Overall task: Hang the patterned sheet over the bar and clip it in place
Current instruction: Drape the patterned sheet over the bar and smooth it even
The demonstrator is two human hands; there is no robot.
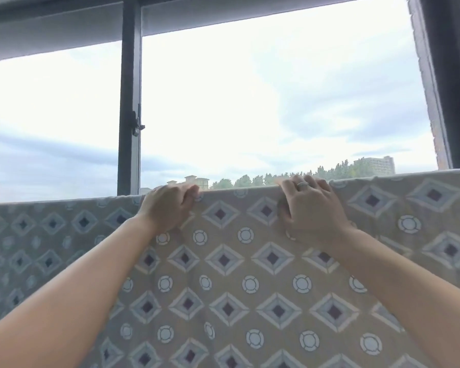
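Note:
The patterned sheet (237, 282), tan with diamonds and rings, hangs across the whole width of the view, folded over a bar that it hides completely. My left hand (168, 205) rests on the sheet's top fold left of centre, fingers curled over the edge. My right hand (310, 205), with a ring on one finger, grips the top fold right of centre, fingers over the far side and thumb on the near face. No clip is visible.
Behind the sheet is a large window with a dark vertical frame post (129, 102) carrying a latch (138, 126). A dark frame edge (452, 83) stands at the right. Outside are cloudy sky, trees and buildings.

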